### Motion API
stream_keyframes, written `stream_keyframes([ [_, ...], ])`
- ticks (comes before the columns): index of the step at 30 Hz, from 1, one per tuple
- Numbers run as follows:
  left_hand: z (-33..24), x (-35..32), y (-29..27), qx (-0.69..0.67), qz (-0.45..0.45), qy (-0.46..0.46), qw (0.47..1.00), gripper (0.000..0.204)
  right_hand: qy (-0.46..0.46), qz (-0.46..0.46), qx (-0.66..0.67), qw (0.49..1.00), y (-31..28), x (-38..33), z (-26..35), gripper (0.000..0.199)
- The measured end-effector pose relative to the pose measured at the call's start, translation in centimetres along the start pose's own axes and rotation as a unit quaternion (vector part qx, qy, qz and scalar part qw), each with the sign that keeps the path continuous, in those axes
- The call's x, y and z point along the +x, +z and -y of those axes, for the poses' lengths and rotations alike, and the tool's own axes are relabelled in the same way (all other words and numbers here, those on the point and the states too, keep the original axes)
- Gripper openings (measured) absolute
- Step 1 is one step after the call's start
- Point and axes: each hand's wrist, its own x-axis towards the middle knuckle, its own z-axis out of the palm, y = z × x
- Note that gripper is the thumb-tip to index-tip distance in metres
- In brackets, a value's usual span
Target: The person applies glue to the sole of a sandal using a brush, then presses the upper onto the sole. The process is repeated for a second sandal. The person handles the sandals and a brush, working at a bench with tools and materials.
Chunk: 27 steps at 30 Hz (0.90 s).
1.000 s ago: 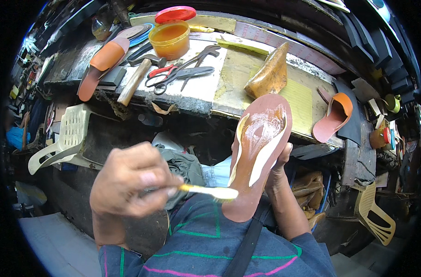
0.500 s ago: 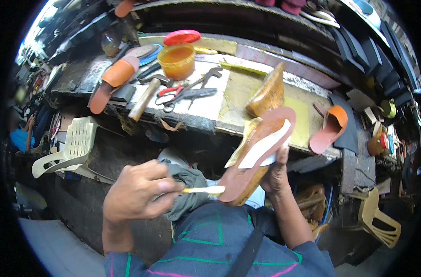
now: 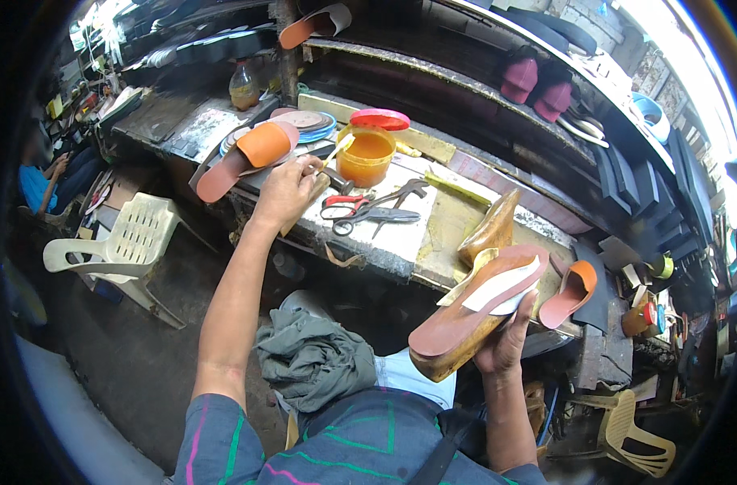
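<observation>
Left hand (image 3: pixel 291 194) is pinched around a brush (image 3: pixel 343 148), fingers covering most of the handle; can't tell if the bristles touch the tub (image 3: pixel 362 168) of amber stuff. Right hand (image 3: pixel 504 343) grips a wooden last (image 3: pixel 443 365) with a brownish-pink sole (image 3: pixel 457 322) on top, in front of the bench, fingers mostly hidden underneath. Hammer's (image 3: pixel 337 179) half blocked by the left hand. Far-left person (image 3: pixel 38 182) is too murky to make out.
</observation>
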Motion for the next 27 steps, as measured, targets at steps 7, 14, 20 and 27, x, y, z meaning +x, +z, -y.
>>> stream_keyframes([
  [7,-6.3,-6.4,-3.2,-0.173,0.069,-0.022,0.982,0.046,-0.057,0.012,0.054,0.997,3.4,3.6,1.7,0.089],
  [14,-13.7,-13.0,-1.4,-0.580,0.195,-0.149,0.777,0.087,0.014,0.082,-0.039,0.996,11.3,8.4,0.2,0.090],
  [20,-15.5,-12.4,0.6,-0.660,0.043,-0.217,0.718,0.069,0.032,0.158,-0.131,0.978,14.6,11.7,0.9,0.082],
  [27,-15.5,-9.4,0.8,-0.707,-0.058,-0.185,0.680,0.044,-0.139,0.172,-0.304,0.927,8.6,14.4,2.6,0.072],
])
